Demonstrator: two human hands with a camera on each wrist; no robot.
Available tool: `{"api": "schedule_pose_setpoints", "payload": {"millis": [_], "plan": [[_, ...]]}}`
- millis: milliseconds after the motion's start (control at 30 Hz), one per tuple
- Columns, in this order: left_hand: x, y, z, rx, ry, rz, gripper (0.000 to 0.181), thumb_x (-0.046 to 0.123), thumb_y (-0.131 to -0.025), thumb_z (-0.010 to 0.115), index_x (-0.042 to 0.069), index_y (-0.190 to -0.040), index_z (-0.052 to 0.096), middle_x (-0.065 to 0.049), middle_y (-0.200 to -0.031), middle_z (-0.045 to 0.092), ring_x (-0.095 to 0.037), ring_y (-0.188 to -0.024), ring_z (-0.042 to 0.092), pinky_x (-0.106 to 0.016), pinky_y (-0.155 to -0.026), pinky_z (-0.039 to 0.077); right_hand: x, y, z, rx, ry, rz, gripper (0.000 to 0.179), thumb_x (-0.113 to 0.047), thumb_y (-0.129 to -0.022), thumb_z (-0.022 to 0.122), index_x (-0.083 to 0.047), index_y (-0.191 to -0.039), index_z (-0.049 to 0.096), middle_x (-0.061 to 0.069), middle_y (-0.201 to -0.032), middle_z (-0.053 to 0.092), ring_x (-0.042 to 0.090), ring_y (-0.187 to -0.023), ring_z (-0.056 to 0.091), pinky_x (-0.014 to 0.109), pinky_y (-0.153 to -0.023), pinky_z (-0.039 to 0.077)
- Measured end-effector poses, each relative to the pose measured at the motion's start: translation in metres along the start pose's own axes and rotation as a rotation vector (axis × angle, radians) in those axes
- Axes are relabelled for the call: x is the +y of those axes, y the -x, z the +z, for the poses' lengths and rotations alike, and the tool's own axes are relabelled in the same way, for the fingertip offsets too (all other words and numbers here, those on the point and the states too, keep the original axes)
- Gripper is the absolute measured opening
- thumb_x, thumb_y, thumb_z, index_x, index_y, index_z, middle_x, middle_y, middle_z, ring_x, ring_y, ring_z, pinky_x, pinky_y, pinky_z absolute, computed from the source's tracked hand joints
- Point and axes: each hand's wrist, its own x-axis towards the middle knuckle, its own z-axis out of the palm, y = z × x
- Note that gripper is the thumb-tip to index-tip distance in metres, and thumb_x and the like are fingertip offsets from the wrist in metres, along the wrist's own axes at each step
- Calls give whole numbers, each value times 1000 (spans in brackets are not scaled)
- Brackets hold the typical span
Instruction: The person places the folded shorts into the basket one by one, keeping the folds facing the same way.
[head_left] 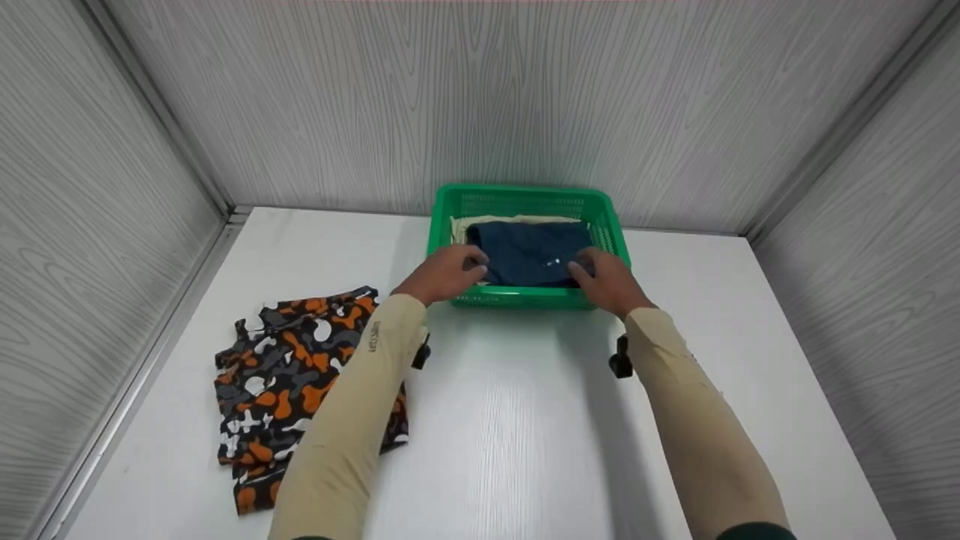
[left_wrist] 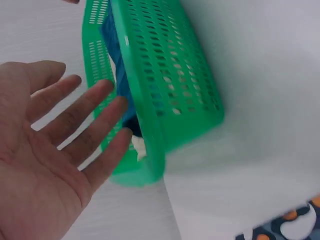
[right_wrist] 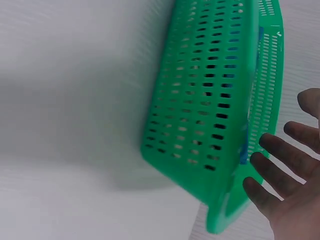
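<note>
A folded dark blue garment (head_left: 525, 247) lies in the green plastic basket (head_left: 517, 298), over a cream cloth (head_left: 459, 225) that shows at its back and left edges. My left hand (head_left: 448, 274) is at the basket's front left, and my right hand (head_left: 609, 281) is at its front right. In the left wrist view the left hand (left_wrist: 60, 135) has its fingers spread and nearly straight beside the basket rim, holding nothing. The right wrist view shows the right hand (right_wrist: 292, 165) with loosely extended fingers near the rim, also holding nothing.
On the white table (head_left: 495, 435), to the left, lies a garment with an orange, black, grey and white camouflage pattern (head_left: 300, 375), partly hidden by the left forearm. Wood-grain panels (head_left: 487, 97) stand behind and on both sides; the basket is close to the back panel.
</note>
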Motion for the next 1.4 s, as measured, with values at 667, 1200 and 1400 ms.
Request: {"api": "schedule_pose_setpoints", "payload": {"millis": [667, 1200, 1400], "plan": [[-160, 123, 62, 234, -375, -314, 84, 71, -98, 41, 26, -164, 19, -32, -164, -3, -64, -143, -8, -80, -106, -9, 51, 119, 60, 343, -203, -99, 45, -23, -104, 59, -3, -143, 52, 22, -154, 39, 35, -145, 34, 57, -116, 29], [-118, 114, 110, 225, -366, -422, 79, 67, -101, 37, 25, -164, 15, -34, -162, -7, -64, -142, -11, -83, -103, -8, 41, 132, 92, 138, -307, -48, 54, -27, -105, 59, 1, -148, 44, 19, -151, 44, 38, -138, 43, 55, -110, 38], [-81, 106, 105, 90, -454, -472, 81, 71, -100, 31, 23, -165, 16, -40, -160, 5, -71, -138, 9, -85, -102, 6, 35, 129, 96, 85, -307, -21, 54, -30, -105, 59, -2, -149, 44, 17, -150, 45, 38, -136, 46, 54, -110, 39]]}}
